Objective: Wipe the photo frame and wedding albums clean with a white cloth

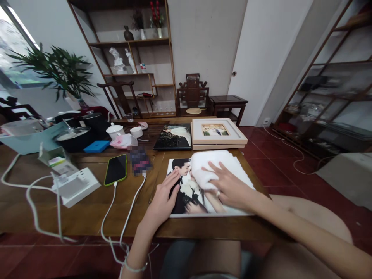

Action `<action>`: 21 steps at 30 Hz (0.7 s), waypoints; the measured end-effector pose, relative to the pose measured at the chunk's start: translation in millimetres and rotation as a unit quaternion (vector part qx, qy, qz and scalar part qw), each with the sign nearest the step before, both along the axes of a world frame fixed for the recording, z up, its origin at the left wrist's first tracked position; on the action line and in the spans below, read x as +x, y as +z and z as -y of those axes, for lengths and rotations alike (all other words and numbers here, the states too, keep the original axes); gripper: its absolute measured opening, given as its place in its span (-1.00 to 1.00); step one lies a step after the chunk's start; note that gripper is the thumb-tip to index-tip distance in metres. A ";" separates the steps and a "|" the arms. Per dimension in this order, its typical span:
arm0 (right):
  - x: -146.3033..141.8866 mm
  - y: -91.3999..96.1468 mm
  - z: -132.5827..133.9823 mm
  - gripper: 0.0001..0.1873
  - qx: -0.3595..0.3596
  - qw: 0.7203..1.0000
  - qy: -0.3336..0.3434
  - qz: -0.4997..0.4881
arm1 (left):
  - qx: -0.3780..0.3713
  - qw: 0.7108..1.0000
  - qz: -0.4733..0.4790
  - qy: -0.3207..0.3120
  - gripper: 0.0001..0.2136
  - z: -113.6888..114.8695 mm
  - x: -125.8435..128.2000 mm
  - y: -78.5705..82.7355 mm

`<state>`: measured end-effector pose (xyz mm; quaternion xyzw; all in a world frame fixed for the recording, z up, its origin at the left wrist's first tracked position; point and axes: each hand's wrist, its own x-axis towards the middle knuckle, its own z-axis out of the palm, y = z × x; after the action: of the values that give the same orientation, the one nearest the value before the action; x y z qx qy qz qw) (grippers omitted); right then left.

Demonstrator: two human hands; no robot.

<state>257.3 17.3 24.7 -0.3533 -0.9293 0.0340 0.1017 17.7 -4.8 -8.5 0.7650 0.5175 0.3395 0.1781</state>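
Wooden table point(87, 213), 6 o'clock: wedding photo panel point(188, 195) lying flat; left hand point(163, 199), fingers together, steadying its 9 o'clock edge; right hand point(229, 188), fingers spread, pressing white towel point(213, 162) on its top; bottom untouched.

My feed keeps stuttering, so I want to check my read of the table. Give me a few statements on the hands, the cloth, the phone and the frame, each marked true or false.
1. The right hand presses a white cloth onto the large photo print. True.
2. A white cable runs to the phone. True.
3. The left hand holds the phone. False: it rests flat on the print's left edge; the phone lies apart on the table.
4. The white picture frame lies under the cloth. False: it lies farther back, apart from the cloth.
5. The right hand wears a ring. True.
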 end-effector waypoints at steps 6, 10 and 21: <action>-8.8 -5.7 92.1 -0.81 -0.060 0.998 0.020 0.028 | -0.003 1.000 -0.014 0.002 -0.61 -0.7 -1.4 -4.1; -6.6 -4.1 91.7 -0.76 -0.084 0.996 0.028 0.015 | 0.006 1.000 -0.005 -0.005 -0.62 -0.4 -0.9 -2.0; -4.8 -0.2 -32.6 -0.68 0.017 0.997 -0.058 -0.045 | -0.019 1.000 -0.020 0.006 -0.61 0.4 -1.6 0.5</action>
<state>252.5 49.8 24.5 -0.4032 -0.9020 0.0282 0.1516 16.1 -5.2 -8.0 0.7654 0.5316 0.3150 0.1798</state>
